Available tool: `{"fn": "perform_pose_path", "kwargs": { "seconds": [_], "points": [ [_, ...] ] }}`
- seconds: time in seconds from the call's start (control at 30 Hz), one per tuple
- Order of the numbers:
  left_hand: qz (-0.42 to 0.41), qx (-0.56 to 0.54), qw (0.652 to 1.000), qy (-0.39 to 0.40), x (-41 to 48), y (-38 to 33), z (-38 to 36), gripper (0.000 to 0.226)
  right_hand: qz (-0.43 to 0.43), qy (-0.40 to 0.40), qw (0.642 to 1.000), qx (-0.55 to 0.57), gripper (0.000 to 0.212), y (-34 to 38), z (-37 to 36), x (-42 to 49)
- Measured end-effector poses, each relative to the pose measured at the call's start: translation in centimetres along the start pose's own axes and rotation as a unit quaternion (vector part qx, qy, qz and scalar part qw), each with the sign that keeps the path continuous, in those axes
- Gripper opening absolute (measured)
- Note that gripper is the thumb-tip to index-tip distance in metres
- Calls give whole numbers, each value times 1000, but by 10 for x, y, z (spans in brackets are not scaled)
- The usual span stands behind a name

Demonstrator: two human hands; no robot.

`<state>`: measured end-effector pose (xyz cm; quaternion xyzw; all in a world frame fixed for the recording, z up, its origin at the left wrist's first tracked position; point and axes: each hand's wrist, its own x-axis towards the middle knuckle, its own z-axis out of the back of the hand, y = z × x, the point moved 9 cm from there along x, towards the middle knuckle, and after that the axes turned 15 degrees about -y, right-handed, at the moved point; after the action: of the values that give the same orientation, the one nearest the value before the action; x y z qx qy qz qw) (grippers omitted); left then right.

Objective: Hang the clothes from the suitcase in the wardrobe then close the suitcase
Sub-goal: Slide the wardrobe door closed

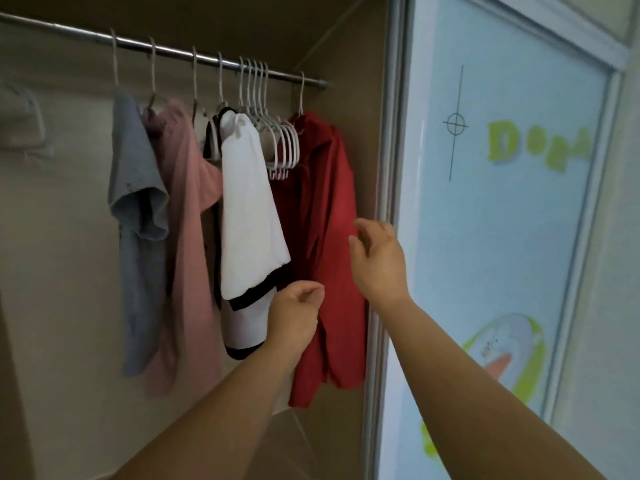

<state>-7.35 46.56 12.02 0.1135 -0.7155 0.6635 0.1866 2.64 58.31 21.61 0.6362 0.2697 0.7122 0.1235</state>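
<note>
While red shirt (325,237) hangs rightmost, both hands (294,317) sit loose nearby.

A home bedroom wardrobe. Shirts hang on white hangers (282,143) from a metal rail (166,50). A cartoon-printed sliding door (491,237) stands alongside

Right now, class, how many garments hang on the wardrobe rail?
4: a grey shirt leftmost, a pink garment, a white black-trimmed top, a red shirt rightmost. Another may hide behind.
</note>
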Motion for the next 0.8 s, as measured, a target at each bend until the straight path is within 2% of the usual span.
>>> {"fn": "perform_pose_path", "kwargs": {
  "seconds": [0.1, 0.23, 0.33, 0.43, 0.6, 0.73, 0.8],
  "points": [
    [5, 7, 1000, 3, -5, 6, -40, 10, 1, -14, 1000, -18, 32, -26, 18, 28],
    [7, 43, 998, -35, -8, 13, -92, 11, -16, 2, 998, -60, 41, -68, 32, 60],
    [-6, 88, 994, -57, -4, 11, -130, 19, -7, 29, 995, -94, 47, -93, 31, 84],
    [-34, 130, 987, -84, 4, 4, -161, 33, 24, 28, 996, -78, 52, -103, 28, 106],
    [-22, 181, 978, -105, 8, 13, -171, 41, 38, 14, 999, -36, 66, -102, 23, 124],
    [-37, 251, 964, -76, 1, 20, -175, 56, 27, 6, 998, -51, 73, -101, 19, 130],
    [-44, 273, 958, -70, 1, 20, -176, 55, 22, 3, 998, -60, 73, -100, 18, 131]
  ]
}}
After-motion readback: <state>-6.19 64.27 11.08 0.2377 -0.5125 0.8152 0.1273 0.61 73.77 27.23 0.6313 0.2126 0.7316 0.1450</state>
